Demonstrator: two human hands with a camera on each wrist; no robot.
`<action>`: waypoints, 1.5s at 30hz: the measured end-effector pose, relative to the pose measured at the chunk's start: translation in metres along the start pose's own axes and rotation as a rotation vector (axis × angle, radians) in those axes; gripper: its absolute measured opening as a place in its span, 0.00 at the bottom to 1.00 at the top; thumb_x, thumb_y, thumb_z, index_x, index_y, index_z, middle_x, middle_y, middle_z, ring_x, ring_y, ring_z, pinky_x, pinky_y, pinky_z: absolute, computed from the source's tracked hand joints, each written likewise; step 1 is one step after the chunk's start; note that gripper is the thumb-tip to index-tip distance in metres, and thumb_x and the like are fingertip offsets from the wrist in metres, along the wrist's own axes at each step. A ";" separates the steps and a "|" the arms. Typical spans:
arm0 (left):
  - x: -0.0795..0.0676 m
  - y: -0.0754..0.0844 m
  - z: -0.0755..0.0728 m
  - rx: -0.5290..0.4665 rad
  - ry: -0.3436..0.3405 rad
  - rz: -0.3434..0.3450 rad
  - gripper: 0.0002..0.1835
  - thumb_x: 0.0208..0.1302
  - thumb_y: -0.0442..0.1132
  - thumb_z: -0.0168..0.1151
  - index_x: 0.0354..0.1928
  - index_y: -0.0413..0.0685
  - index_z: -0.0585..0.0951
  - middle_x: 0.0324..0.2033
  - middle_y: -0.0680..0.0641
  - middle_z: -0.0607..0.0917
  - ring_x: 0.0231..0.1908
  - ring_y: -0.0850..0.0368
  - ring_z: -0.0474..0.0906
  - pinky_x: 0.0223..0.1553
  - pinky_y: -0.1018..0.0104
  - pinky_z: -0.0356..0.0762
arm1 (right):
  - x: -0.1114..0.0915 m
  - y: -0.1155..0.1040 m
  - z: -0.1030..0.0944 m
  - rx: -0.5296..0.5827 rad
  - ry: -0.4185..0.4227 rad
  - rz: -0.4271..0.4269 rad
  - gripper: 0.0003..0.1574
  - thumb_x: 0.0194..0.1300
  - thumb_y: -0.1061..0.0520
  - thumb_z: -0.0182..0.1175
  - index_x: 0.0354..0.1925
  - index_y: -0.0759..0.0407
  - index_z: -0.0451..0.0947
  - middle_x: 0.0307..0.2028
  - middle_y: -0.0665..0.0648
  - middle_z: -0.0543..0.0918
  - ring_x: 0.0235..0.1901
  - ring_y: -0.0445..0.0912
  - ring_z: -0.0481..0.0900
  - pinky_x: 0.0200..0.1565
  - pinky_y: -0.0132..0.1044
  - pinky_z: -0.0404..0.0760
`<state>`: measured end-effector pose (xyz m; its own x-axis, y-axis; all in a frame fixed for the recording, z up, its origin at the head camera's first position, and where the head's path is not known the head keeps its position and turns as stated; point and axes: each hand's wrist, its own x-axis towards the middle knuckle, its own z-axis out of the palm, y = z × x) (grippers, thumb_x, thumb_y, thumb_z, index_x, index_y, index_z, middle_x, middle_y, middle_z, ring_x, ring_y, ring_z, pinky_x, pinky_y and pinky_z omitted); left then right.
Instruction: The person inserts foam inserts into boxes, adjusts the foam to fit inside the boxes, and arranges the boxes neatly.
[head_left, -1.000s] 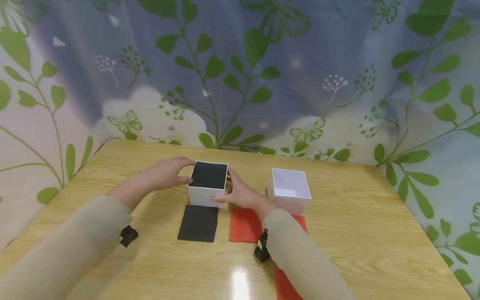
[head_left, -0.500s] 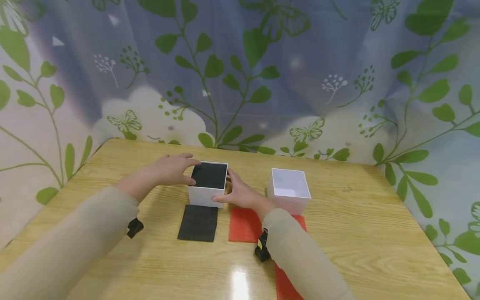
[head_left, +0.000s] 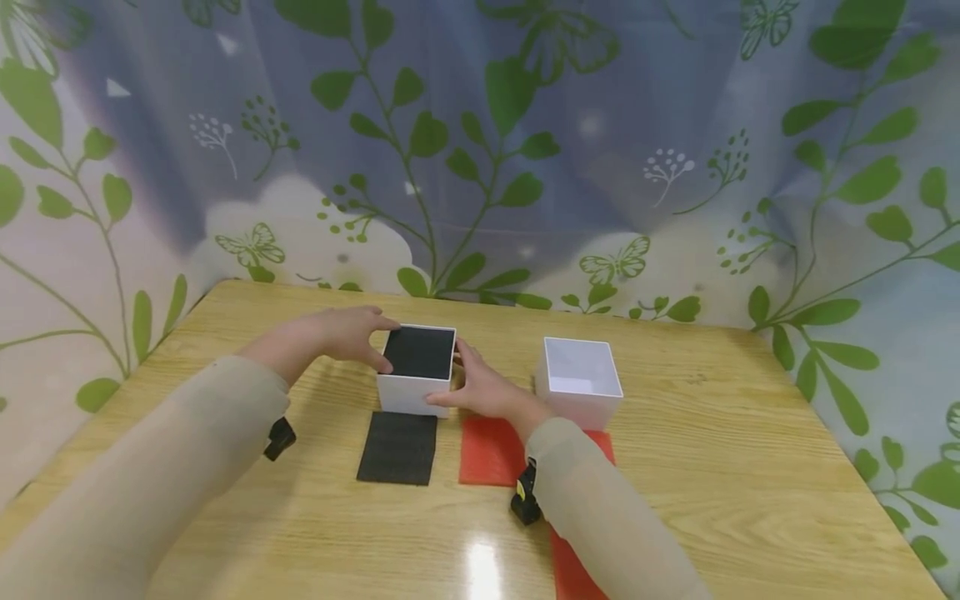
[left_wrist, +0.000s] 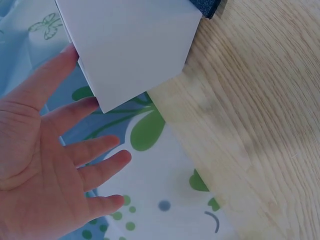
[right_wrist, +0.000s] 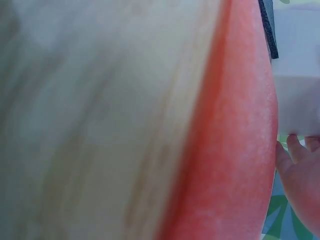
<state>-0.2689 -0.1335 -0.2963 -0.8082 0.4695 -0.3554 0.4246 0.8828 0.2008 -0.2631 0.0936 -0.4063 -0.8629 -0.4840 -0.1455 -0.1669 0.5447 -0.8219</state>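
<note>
A white square box [head_left: 412,395] stands left of the table's middle, a black square sheet [head_left: 420,352] filling its top just inside the rim. Across the left rim reaches my left hand [head_left: 345,333], thumb and forefinger over the edges of the black sheet. In the left wrist view that hand's other fingers spread straight, away from the box [left_wrist: 135,50]. My right hand [head_left: 486,388] holds the box at its right side, thumb on the front face, fingers toward the back. The right wrist view shows this hand [right_wrist: 302,175] only partly.
A second white box [head_left: 581,408] with a bare inside stands to the right. In front lie a black square [head_left: 397,448] and a red sheet [head_left: 487,454], partly under my right forearm. More red material [head_left: 573,575] shows at the near edge. A patterned curtain [head_left: 480,150] hangs behind the table.
My left hand has shifted slightly right, its fingertips going from the left rim to over the black sheet. The right hand and both boxes have stayed in place.
</note>
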 end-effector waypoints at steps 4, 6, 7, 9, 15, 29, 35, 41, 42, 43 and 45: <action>-0.001 0.002 -0.001 -0.007 -0.009 -0.016 0.40 0.59 0.52 0.63 0.69 0.44 0.61 0.67 0.30 0.54 0.65 0.33 0.52 0.58 0.30 0.47 | 0.000 -0.001 0.000 -0.004 -0.001 0.005 0.70 0.50 0.40 0.70 0.73 0.51 0.33 0.71 0.56 0.46 0.68 0.50 0.51 0.64 0.51 0.53; -0.001 0.003 -0.001 -0.008 -0.011 -0.022 0.40 0.59 0.52 0.63 0.69 0.44 0.61 0.67 0.30 0.54 0.65 0.33 0.52 0.58 0.30 0.46 | -0.001 -0.002 0.000 0.001 -0.002 0.006 0.69 0.50 0.40 0.69 0.73 0.51 0.33 0.71 0.56 0.46 0.68 0.50 0.51 0.64 0.51 0.53; -0.001 0.004 -0.001 -0.008 -0.011 -0.023 0.40 0.58 0.52 0.63 0.69 0.43 0.61 0.67 0.30 0.54 0.65 0.33 0.52 0.58 0.30 0.46 | -0.001 -0.002 0.000 0.003 -0.001 0.004 0.69 0.50 0.40 0.69 0.73 0.51 0.33 0.70 0.56 0.47 0.68 0.50 0.51 0.64 0.52 0.53; -0.001 0.005 -0.002 -0.008 -0.015 -0.025 0.41 0.58 0.52 0.64 0.69 0.43 0.61 0.67 0.30 0.54 0.65 0.33 0.53 0.58 0.30 0.47 | -0.001 -0.001 0.000 0.005 -0.001 0.005 0.69 0.50 0.40 0.69 0.73 0.50 0.34 0.70 0.56 0.47 0.68 0.50 0.51 0.64 0.52 0.53; -0.001 0.008 -0.001 -0.011 -0.029 -0.032 0.40 0.59 0.52 0.63 0.69 0.44 0.60 0.68 0.31 0.53 0.65 0.33 0.53 0.58 0.32 0.49 | -0.002 0.001 0.000 -0.004 0.001 -0.004 0.68 0.50 0.40 0.69 0.73 0.50 0.34 0.70 0.55 0.48 0.68 0.50 0.51 0.64 0.51 0.54; -0.001 0.050 0.030 0.141 0.208 0.167 0.33 0.66 0.55 0.54 0.67 0.47 0.65 0.65 0.37 0.63 0.65 0.42 0.58 0.60 0.39 0.54 | -0.006 -0.007 -0.008 0.084 -0.034 -0.081 0.73 0.51 0.45 0.71 0.72 0.43 0.25 0.72 0.49 0.39 0.70 0.44 0.42 0.65 0.47 0.55; 0.003 0.054 0.032 0.092 0.229 0.219 0.27 0.71 0.50 0.47 0.65 0.42 0.68 0.62 0.37 0.67 0.62 0.41 0.63 0.58 0.43 0.62 | -0.003 -0.007 -0.010 0.113 -0.044 -0.137 0.65 0.53 0.49 0.70 0.73 0.42 0.36 0.71 0.47 0.47 0.70 0.44 0.45 0.63 0.46 0.59; 0.008 0.052 0.030 0.129 0.246 0.218 0.29 0.68 0.48 0.53 0.66 0.39 0.66 0.64 0.35 0.64 0.61 0.38 0.64 0.58 0.45 0.63 | -0.015 -0.024 -0.014 0.105 -0.062 -0.162 0.59 0.55 0.56 0.69 0.72 0.49 0.40 0.71 0.53 0.46 0.69 0.52 0.46 0.63 0.52 0.57; 0.009 0.052 0.030 0.130 0.249 0.220 0.30 0.68 0.48 0.54 0.65 0.38 0.66 0.64 0.35 0.64 0.61 0.38 0.64 0.58 0.46 0.63 | -0.017 -0.027 -0.015 0.104 -0.068 -0.167 0.59 0.55 0.57 0.68 0.72 0.50 0.40 0.71 0.54 0.45 0.69 0.53 0.46 0.63 0.53 0.57; 0.009 0.052 0.030 0.128 0.250 0.221 0.30 0.67 0.48 0.54 0.65 0.38 0.66 0.64 0.35 0.64 0.61 0.38 0.64 0.58 0.45 0.63 | -0.019 -0.030 -0.015 0.098 -0.073 -0.168 0.59 0.56 0.56 0.68 0.72 0.51 0.40 0.71 0.55 0.45 0.69 0.53 0.46 0.63 0.53 0.57; 0.010 0.052 0.029 0.114 0.246 0.214 0.32 0.66 0.50 0.56 0.66 0.38 0.66 0.65 0.35 0.64 0.62 0.39 0.62 0.58 0.44 0.62 | -0.021 -0.031 -0.016 0.083 -0.078 -0.161 0.60 0.56 0.55 0.68 0.73 0.51 0.38 0.71 0.56 0.44 0.69 0.53 0.46 0.63 0.52 0.57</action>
<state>-0.2435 -0.0823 -0.3159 -0.7642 0.6397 -0.0824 0.6268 0.7667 0.1389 -0.2475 0.0979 -0.3684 -0.7882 -0.6135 -0.0480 -0.2569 0.3988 -0.8803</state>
